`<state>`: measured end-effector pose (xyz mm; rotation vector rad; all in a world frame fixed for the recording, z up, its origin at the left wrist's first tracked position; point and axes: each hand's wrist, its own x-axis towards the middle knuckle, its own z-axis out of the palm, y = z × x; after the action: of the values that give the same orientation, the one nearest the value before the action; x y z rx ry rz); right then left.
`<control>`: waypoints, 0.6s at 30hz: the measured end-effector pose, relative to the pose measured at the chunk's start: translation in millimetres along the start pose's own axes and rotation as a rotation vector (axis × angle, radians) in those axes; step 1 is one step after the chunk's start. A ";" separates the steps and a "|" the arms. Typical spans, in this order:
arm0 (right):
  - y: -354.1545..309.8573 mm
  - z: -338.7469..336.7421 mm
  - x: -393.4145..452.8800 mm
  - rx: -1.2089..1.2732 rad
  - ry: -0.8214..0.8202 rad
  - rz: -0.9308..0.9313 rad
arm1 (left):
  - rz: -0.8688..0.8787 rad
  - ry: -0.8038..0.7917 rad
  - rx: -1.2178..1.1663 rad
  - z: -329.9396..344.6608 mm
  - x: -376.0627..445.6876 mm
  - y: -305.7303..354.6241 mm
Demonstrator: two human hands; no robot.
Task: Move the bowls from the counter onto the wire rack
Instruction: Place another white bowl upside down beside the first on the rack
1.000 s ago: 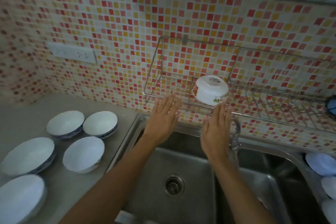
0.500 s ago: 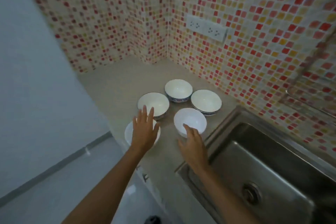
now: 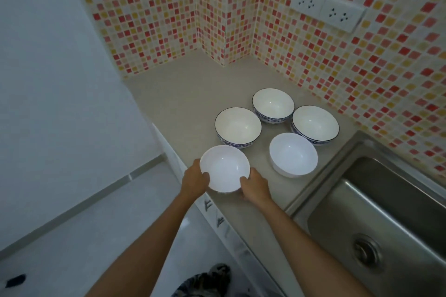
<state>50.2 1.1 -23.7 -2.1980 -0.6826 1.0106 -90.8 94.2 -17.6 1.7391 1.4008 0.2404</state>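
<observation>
Both hands are gripping the plain white bowl [image 3: 224,168] at the desk's [image 3: 183,94] front edge, the left hand [image 3: 194,182] on its left rim, the right hand [image 3: 255,187] on its near right side. Three blue-patterned bowls [image 3: 237,126] [image 3: 273,105] [image 3: 315,123] and a second plain white bowl [image 3: 293,154] are crowding the desk behind and to the right, standing almost rim to rim with only narrow gaps between them. The tiled walls [image 3: 337,60] are closing off the back corner. Bare desk is lying open to the rear left, and the sink basin [image 3: 376,212] is sitting open on the right.
</observation>
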 end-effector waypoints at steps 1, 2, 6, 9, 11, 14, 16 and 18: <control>1.6 -1.8 1.0 0.019 0.000 -0.001 | -0.016 0.015 -0.044 -0.7 -1.7 4.3; 2.0 -5.3 -0.6 0.034 0.005 -0.006 | -0.025 0.039 -0.097 -0.5 -3.5 8.7; 4.6 -33.2 -17.0 0.123 0.085 -0.050 | 0.040 -0.025 -0.354 3.8 -16.6 36.7; 10.2 -67.2 -29.3 0.159 0.195 -0.085 | 0.117 -0.162 -0.487 18.2 -21.7 65.6; 16.9 -92.6 -37.1 0.160 0.283 -0.093 | 0.118 -0.249 -0.548 35.1 -20.3 89.4; 31.7 -133.3 -53.8 0.187 0.418 -0.063 | 0.116 -0.381 -0.604 65.9 -23.9 134.7; 42.5 -162.4 -67.7 0.192 0.495 -0.059 | 0.172 -0.475 -0.618 86.9 -30.6 166.0; 52.7 -191.3 -82.6 0.187 0.555 -0.057 | 0.219 -0.561 -0.631 105.6 -41.8 194.6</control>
<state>165.1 -150.0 77.0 -2.1351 -0.3722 0.3793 96.7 6.9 71.8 1.2816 0.6303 0.2531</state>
